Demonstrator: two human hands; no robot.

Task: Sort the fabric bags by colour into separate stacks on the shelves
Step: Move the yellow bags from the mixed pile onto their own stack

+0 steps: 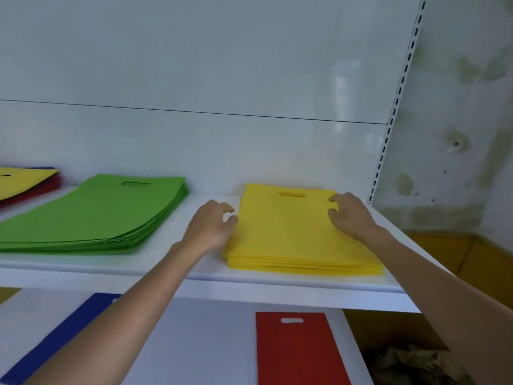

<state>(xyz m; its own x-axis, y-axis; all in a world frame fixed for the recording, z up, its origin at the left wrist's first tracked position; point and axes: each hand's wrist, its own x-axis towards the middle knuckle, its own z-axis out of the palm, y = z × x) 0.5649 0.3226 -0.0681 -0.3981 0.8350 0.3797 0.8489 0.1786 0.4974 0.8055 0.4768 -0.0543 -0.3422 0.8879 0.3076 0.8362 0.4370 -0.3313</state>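
Fabric this thin looks light and limp. Expect each bag to sag and slide off its neighbours if you lift it by one corner. Take it flat at two opposite edges, or through the cut-out handle slot.

The yellow stack lies on the upper shelf. Your left hand sits against the stack's left edge, fingers curled and thumb touching the side of the pile. Your right hand rests on top near the far right corner, fingertips bent onto the top bag. Whether either grip pinches fabric or only nudges it cannot be told.

Left of the yellow stack, and apart from it, lies the green stack. Further left, cut off by the frame, a mixed pile shows yellow over red and purple.

Below the yellow stack, on the lower shelf, lies a red bag. Left of that is a blue bag, partly hidden by your forearm. Down to the right, a cardboard box holds something too dark to make out.
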